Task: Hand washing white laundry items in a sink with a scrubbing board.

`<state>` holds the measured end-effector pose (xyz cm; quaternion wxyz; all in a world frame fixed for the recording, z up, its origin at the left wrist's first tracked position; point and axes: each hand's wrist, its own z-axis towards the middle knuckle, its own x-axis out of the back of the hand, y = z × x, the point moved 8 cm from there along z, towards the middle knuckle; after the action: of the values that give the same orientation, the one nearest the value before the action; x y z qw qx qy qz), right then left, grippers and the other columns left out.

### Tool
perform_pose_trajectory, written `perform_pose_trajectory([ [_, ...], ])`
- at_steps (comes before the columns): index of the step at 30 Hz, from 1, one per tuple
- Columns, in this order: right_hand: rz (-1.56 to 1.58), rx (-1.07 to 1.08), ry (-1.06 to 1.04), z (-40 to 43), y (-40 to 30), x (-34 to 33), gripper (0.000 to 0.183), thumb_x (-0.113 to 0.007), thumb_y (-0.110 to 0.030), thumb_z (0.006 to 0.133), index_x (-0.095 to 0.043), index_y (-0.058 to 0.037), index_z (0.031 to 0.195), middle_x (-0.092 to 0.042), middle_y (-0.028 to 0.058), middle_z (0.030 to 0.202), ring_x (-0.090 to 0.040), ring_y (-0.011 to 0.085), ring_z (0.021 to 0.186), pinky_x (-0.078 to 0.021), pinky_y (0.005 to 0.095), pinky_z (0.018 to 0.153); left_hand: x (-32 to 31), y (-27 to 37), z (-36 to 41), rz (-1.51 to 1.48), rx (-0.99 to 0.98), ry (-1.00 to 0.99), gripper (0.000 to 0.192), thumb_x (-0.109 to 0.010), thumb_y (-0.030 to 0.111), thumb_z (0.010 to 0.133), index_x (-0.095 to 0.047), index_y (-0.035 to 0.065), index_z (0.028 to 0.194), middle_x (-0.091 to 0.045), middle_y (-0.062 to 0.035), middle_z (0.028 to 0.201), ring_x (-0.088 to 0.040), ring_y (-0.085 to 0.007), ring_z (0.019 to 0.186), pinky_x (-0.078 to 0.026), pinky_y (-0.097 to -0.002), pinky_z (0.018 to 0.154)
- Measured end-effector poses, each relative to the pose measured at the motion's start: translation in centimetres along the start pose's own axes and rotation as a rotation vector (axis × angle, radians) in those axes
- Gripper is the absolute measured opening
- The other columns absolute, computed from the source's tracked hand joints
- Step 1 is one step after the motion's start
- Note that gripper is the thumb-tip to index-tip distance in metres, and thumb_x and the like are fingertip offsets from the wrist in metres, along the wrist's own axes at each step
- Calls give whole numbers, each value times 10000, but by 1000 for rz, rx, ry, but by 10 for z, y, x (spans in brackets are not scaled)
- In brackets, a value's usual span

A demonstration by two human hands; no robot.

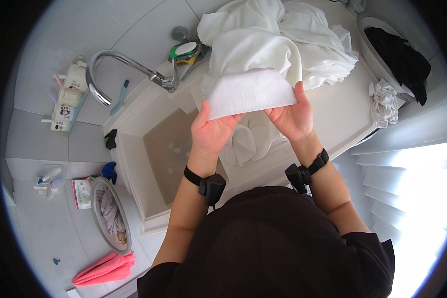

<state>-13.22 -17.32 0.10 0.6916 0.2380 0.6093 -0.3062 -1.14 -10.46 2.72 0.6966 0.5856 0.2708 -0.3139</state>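
A flat piece of white fabric (251, 91) is stretched between my two hands above the sink's right part. My left hand (214, 130) grips its lower left corner, thumb on top. At the lower right corner, my right hand (294, 113) pinches the same piece in the same way. Behind it a large heap of white cloth (253, 44) lies on the pale counter. More white cloth (251, 141) hangs or lies below my hands at the sink's edge; how it joins the heap is hidden. Water (171, 156) stands in the sink basin (134, 160).
A chrome faucet (126, 61) arches over the sink's back left, near a soap dish (185, 48) and a brush (188, 70). On the right stands a basin (380, 59) with black cloth (398, 56); white crumpled fabric (384, 104) lies beside it. Another basin (97, 219) holds greyish cloth.
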Motion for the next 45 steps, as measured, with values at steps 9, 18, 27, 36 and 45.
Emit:
perform_pose_trajectory([
  [9, -2, 33, 193, 11, 21, 24, 584, -278, -452, 1010, -329, -15, 1394, -427, 101, 1411, -400, 277, 1304, -294, 437, 1114, 44, -23, -1, -638, 40, 320, 583, -243, 391, 1012, -287, -29, 1414, -358, -157, 1459, -302, -310, 1367, -220, -466, 1134],
  [18, -213, -283, 396, -10, 58, 47, 526, -487, -414, 961, -382, -109, 1376, -485, 89, 1335, -487, 253, 1217, -413, 420, 1026, 44, -22, -5, -462, 50, 527, 594, -327, 441, 989, -373, -13, 1368, -428, -174, 1406, -385, -344, 1308, -262, -495, 1111],
  [27, -458, -496, 358, -22, 78, 50, 460, -517, -309, 961, -394, -121, 1362, -491, 52, 1304, -508, 207, 1155, -452, 391, 933, 52, -2, -4, -240, -12, 670, 459, -348, 378, 997, -519, 10, 1211, -562, -147, 1258, -515, -323, 1182, -371, -472, 1040],
  [36, -1108, -180, 221, -5, 71, 21, 666, -415, -529, 962, -375, -27, 1397, -416, 137, 1406, -332, 246, 1344, -264, 356, 1095, 48, -8, -2, -39, -31, 501, 648, -334, 555, 971, -435, 22, 1326, -534, -85, 1298, -477, -237, 1228, -350, -380, 1061],
  [45, -1623, -16, 435, 32, 64, 52, 677, -253, -541, 974, -553, 8, 1234, -628, 233, 1092, -576, 344, 1086, -381, 389, 993, 41, -40, -1, 126, 2, 554, 531, -363, 486, 992, -427, 71, 1318, -482, -50, 1311, -490, -170, 1179, -404, -348, 1002],
])
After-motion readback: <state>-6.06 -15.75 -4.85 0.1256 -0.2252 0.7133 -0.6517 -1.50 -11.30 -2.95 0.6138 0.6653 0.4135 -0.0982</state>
